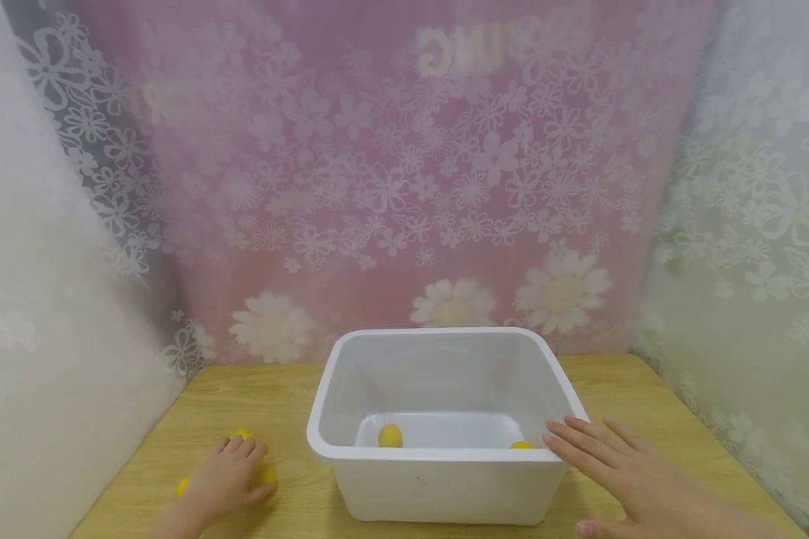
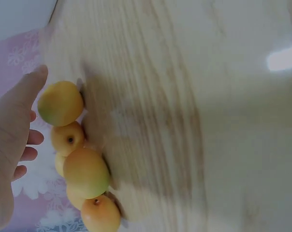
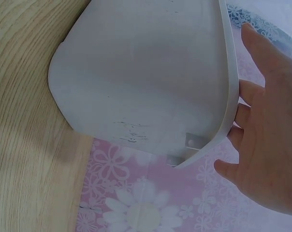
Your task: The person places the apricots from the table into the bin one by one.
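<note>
My left hand (image 1: 224, 477) reaches over a group of round yellow-orange fruits on the wooden table, left of a white plastic tub (image 1: 445, 490). The left wrist view shows several of them in a row, the one nearest the thumb being a yellow fruit (image 2: 61, 103) with a green tinge. The thumb is extended beside that fruit, and the other fingers are partly hidden behind it. At the tub's right front corner, my right hand (image 1: 627, 471) has its fingers extended over the rim, fingertips right at the edge. Inside the tub lie a yellow fruit (image 1: 390, 436) and another fruit (image 1: 522, 445), partly hidden by the front wall.
The wooden table (image 1: 276, 397) stretches out on both sides of the tub. Behind it hangs a pink flowered curtain (image 1: 404, 172), and pale flowered sheets close in the left and right sides.
</note>
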A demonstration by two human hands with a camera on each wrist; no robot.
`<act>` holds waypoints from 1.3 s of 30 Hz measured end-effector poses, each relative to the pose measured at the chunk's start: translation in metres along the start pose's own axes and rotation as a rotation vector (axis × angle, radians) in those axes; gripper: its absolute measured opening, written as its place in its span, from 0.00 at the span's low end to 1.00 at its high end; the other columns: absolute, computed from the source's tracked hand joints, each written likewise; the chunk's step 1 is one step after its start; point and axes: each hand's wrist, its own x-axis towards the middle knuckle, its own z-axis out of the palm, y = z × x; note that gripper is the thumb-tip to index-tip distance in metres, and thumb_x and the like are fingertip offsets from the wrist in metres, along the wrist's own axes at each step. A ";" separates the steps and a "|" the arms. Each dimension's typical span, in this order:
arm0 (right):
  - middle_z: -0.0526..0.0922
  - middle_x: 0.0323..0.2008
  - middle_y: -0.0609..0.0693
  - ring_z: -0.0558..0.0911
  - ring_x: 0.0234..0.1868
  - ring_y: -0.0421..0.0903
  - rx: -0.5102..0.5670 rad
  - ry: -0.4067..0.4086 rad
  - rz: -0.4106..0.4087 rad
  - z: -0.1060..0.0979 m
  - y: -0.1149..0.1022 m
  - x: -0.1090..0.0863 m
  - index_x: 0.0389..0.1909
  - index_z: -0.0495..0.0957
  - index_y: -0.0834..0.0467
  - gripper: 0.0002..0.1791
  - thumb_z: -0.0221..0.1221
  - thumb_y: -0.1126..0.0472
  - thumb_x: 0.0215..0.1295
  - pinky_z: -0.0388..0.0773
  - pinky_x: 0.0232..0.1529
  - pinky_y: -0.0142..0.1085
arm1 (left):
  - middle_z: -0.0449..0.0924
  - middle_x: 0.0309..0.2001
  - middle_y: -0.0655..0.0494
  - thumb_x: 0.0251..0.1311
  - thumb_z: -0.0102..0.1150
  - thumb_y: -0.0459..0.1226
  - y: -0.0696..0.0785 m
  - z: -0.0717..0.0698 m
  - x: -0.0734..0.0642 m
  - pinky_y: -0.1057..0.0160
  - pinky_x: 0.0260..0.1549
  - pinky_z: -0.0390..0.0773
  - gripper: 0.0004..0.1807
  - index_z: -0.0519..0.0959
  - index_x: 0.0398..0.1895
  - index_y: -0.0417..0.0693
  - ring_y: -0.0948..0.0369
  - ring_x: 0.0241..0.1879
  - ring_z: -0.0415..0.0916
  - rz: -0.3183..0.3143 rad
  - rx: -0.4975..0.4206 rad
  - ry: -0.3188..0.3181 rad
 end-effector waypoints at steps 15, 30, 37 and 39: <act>0.62 0.68 0.48 0.43 0.72 0.36 -0.001 -0.004 0.034 -0.001 -0.004 0.000 0.69 0.60 0.53 0.48 0.66 0.40 0.49 0.29 0.68 0.27 | 0.64 0.26 0.62 0.44 0.65 0.49 0.006 0.010 -0.007 0.54 0.39 0.67 0.16 0.68 0.25 0.54 0.59 0.32 0.65 -0.006 -0.050 -0.041; 0.64 0.67 0.50 0.43 0.72 0.36 -0.007 0.008 0.007 0.000 -0.002 0.000 0.69 0.60 0.54 0.48 0.65 0.39 0.48 0.30 0.68 0.27 | 0.72 0.28 0.61 0.40 0.69 0.52 0.005 -0.003 0.006 0.49 0.41 0.71 0.19 0.73 0.26 0.52 0.57 0.32 0.70 -0.056 -0.114 0.090; 0.65 0.66 0.52 0.44 0.73 0.37 -0.045 0.024 -0.023 0.000 -0.001 0.001 0.68 0.61 0.56 0.48 0.64 0.37 0.49 0.31 0.69 0.28 | 0.73 0.30 0.57 0.39 0.71 0.51 0.002 -0.014 0.016 0.46 0.45 0.71 0.22 0.75 0.31 0.48 0.54 0.35 0.72 -0.073 -0.100 0.057; 0.65 0.67 0.51 0.43 0.73 0.37 -0.043 0.015 -0.005 -0.001 -0.003 0.001 0.69 0.61 0.54 0.48 0.64 0.37 0.49 0.31 0.68 0.28 | 0.73 0.29 0.57 0.37 0.72 0.49 0.001 -0.019 0.020 0.46 0.44 0.71 0.22 0.75 0.30 0.47 0.54 0.34 0.71 -0.071 -0.089 0.064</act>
